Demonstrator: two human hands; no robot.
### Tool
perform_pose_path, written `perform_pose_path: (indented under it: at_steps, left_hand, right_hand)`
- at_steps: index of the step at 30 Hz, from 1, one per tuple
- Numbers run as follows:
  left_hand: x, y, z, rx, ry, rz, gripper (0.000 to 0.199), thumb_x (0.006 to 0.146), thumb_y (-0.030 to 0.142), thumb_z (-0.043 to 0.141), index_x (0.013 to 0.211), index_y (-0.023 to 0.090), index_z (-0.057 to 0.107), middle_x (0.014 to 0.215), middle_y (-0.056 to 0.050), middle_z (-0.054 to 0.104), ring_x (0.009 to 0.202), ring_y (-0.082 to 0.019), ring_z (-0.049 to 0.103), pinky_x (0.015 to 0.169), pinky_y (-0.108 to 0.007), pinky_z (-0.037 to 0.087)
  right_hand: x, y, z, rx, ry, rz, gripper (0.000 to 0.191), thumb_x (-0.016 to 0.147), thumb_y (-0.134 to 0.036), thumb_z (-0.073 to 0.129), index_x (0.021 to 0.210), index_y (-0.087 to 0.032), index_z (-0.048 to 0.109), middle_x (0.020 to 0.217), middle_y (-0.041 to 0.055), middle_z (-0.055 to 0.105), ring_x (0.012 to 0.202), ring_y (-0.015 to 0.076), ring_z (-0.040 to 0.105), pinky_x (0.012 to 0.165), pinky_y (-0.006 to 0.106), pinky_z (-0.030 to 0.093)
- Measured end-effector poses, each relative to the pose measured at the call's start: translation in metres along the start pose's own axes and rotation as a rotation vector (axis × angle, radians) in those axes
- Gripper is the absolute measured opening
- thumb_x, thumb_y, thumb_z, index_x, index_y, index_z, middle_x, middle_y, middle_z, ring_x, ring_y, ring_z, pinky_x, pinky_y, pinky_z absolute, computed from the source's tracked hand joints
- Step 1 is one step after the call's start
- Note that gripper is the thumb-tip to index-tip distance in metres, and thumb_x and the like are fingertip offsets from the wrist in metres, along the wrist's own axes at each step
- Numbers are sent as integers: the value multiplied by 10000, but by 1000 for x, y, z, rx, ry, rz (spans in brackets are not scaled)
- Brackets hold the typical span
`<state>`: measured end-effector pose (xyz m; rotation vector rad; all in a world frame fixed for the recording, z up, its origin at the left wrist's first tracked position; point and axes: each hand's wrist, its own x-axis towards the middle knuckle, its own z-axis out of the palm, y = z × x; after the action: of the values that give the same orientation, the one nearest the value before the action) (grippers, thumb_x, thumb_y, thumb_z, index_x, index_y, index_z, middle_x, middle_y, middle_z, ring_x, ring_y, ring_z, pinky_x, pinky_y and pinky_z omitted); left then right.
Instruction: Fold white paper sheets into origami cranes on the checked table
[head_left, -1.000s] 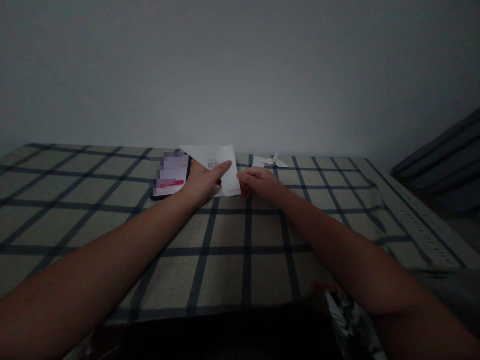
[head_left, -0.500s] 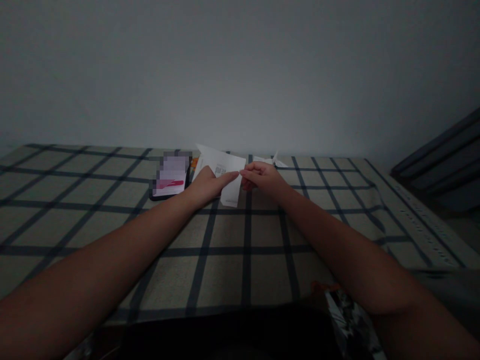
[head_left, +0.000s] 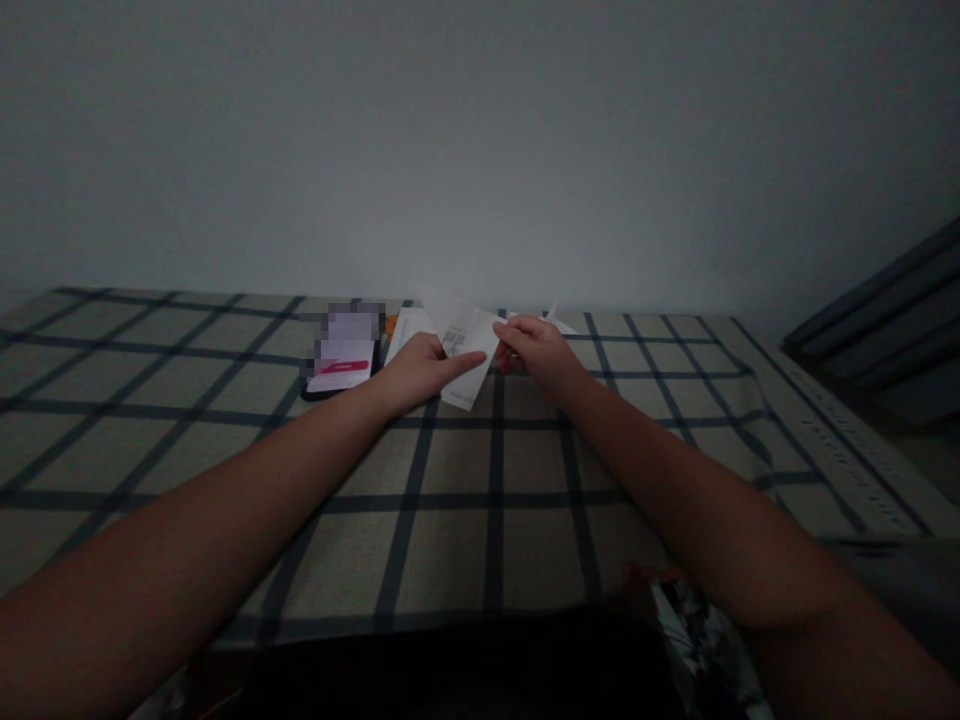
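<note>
A white sheet of paper (head_left: pixel 469 338) with small dark print is held between my hands above the cloth. My left hand (head_left: pixel 426 368) is closed on its lower left part, the thumb lying across the front. The fingertips of my right hand (head_left: pixel 534 345) pinch the sheet's right edge. Behind my left hand lies another white paper (head_left: pixel 406 328), with a bit of orange beside it. A phone (head_left: pixel 343 350) with a lit screen lies to the left. More white paper (head_left: pixel 561 325) rests just behind my right hand.
A checked cloth (head_left: pixel 457 540) covers the table, which meets a plain wall (head_left: pixel 480 150) at the back. Near the front edge at the lower right are a shiny patterned packet (head_left: pixel 709 645) and something orange. Dark folded fabric (head_left: pixel 892 310) is at the far right.
My right hand has moved slightly right, with the sheet's right edge. The sheet has tilted and shifted right, and my left thumb now lies lower on it.
</note>
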<state>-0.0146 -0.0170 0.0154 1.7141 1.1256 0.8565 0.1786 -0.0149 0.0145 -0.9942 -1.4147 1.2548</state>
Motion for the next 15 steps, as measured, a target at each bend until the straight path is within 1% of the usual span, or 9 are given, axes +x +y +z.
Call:
perform_pose_path:
  at_steps: [2, 4, 7, 9, 11, 13, 15]
  left_hand:
    - [-1, 3, 0, 9, -29, 0, 288, 796, 408, 716, 894, 142, 767, 875, -86, 771, 717, -181, 679, 629, -272, 515]
    - [-1, 3, 0, 3, -42, 14, 258, 773, 389, 739, 870, 151, 767, 842, -71, 766, 698, -177, 669, 623, -275, 511]
    - [1, -1, 2, -73, -38, 16, 285, 745, 440, 762, 799, 160, 752, 734, -55, 735, 584, -156, 620, 532, -261, 469]
    - [3, -5, 4, -197, 4, 2, 347, 755, 509, 743, 750, 162, 722, 678, -48, 709, 513, -134, 580, 478, -245, 432]
    - [5, -7, 4, -294, 83, 10, 384, 753, 537, 738, 685, 165, 674, 632, -37, 682, 485, -122, 564, 472, -238, 431]
    - [6, -7, 4, -297, 152, 36, 400, 753, 533, 737, 629, 166, 639, 589, -29, 656, 479, -118, 558, 489, -239, 445]
    - [7, -4, 2, -213, 213, 71, 405, 778, 517, 713, 596, 163, 636, 564, -28, 641, 480, -118, 554, 508, -240, 453]
  right_hand:
    - [1, 1, -1, 5, 15, -25, 363, 840, -491, 665, 683, -181, 560, 628, -20, 583, 550, 86, 565, 553, 228, 487]
    - [2, 2, -2, 11, 19, -33, 394, 844, -528, 648, 671, -187, 553, 609, -20, 570, 539, 89, 551, 542, 231, 478]
    - [3, 2, -3, -13, 37, -47, 418, 846, -565, 629, 672, -196, 540, 593, -23, 557, 528, 92, 540, 532, 230, 475]
    - [4, 2, -4, -58, 60, -72, 427, 846, -582, 623, 678, -200, 532, 589, -29, 548, 526, 89, 536, 527, 223, 473]
    - [4, 2, -5, -89, 90, -93, 427, 846, -591, 618, 699, -202, 523, 595, -37, 544, 522, 81, 531, 522, 215, 471]
    - [5, 1, -5, -97, 133, -107, 397, 836, -582, 636, 766, -210, 516, 601, -53, 543, 503, 72, 519, 499, 206, 456]
    - [5, 0, -5, -100, 188, -136, 380, 818, -559, 667, 840, -226, 486, 583, -82, 528, 466, 65, 491, 459, 194, 418]
